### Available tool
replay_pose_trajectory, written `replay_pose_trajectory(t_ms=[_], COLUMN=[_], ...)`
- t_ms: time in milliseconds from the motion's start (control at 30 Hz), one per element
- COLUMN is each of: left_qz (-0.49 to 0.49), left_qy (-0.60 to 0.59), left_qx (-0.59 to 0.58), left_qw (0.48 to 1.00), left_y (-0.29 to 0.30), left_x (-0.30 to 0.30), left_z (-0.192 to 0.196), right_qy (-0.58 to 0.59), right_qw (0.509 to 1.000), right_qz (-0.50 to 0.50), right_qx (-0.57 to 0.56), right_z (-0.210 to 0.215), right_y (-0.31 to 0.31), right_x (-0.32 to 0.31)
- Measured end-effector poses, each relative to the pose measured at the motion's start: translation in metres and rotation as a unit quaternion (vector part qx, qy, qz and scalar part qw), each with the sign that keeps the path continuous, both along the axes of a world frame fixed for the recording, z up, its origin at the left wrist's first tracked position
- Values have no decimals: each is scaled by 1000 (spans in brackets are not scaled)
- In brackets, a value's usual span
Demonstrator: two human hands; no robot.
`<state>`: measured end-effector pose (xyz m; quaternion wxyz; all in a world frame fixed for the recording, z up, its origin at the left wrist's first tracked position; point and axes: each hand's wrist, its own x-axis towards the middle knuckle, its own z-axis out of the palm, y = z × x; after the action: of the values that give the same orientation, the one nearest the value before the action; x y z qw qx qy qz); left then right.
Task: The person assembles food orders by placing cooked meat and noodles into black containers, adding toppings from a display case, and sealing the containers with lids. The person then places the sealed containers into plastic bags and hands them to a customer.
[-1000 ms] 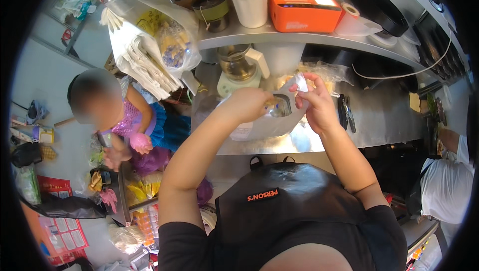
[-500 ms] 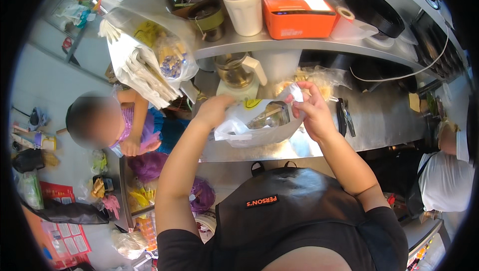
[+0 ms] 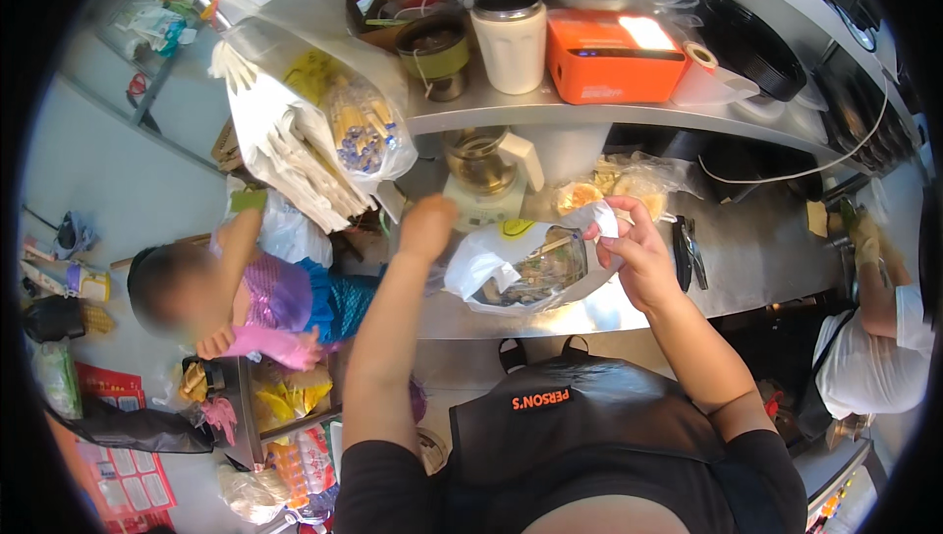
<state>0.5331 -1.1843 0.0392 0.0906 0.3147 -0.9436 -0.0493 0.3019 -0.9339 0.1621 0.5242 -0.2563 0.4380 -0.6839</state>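
Observation:
A white plastic bag [image 3: 466, 274] stands over the near part of the steel counter, its mouth pulled wide. Inside it sits a clear takeaway container [image 3: 552, 267] with dark food showing through. Between thumb and fingers, my right hand [image 3: 637, 257] pinches the bag's right handle. My left hand [image 3: 429, 226] is off the bag, above its left side and just left of a pale kitchen scale [image 3: 479, 202]. Its back faces up and the fingers are curled out of sight, so whether anything is in them is hidden. A glass pot [image 3: 478, 163] rests on the scale.
White bags [image 3: 280, 141] and a bag of wrapped chopsticks [image 3: 365, 131] hang at left. On the shelf are a white tumbler [image 3: 508, 48] and an orange printer [image 3: 614, 62]. Tongs [image 3: 693, 254] lie at right. A child [image 3: 265, 298] is at left, a co-worker [image 3: 874, 362] at right.
My left hand has left the bag's edge and risen slightly. My right hand still holds its handle. More of the container shows. The child has lifted an arm; the whole view has shifted.

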Motion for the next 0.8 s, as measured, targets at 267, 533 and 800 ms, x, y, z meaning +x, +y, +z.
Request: replay_pose_trajectory(t_ms=[267, 533, 800], left_qz=[-145, -170, -117], left_qy=[500, -205, -289], left_qx=[292, 38, -161], left_qw=[802, 963, 937], left_y=[136, 130, 81], left_x=[-29, -52, 18], left_z=[170, 99, 165], right_qy=[-24, -33, -59], right_qw=[999, 998, 997], right_qz=[-37, -48, 18], right_qx=[-31, -30, -51], right_z=[-10, -6, -7], right_y=[4, 6, 13], right_x=[-2, -11, -17])
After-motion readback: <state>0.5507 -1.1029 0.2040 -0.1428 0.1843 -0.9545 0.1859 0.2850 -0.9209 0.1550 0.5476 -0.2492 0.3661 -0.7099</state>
